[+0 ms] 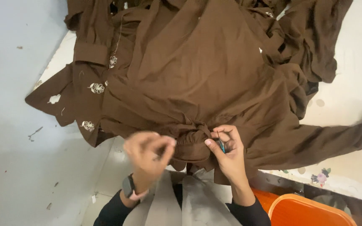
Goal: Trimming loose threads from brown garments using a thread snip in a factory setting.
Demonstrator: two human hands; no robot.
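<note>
Near the lower middle of the head view, a bunched fold (191,144) of a brown garment (197,75) is worked between two bare hands. Right hand (227,148): fingers are closed on a small blue-handled tool (221,145), pinched between thumb and forefinger, with the thumb tip pressed against the fold. What kind of tool it is cannot be told; only a thin sliver is seen. Left hand (147,151): blurred, held just left of the fold, fingers curled with thumb and forefinger drawn together. Whether thread or cloth is gripped there cannot be told. A watch (129,187) is worn on the left wrist, above a dark sleeve.

The garment is spread in heaped folds over a pale tabletop (348,88), most of it lying beyond the hands. Its left part hangs past the tabletop edge, over a grey floor (9,125). Pale flower embroidery (96,88) is seen on that left part, in several small motifs. One long brown strip is stretched off to the right edge of the view.

An orange tub (306,211) is seen at the lower right, near the right forearm. Small floral print (321,176) is visible on the tabletop cover just above it. Scraps of thread are scattered on the floor.
</note>
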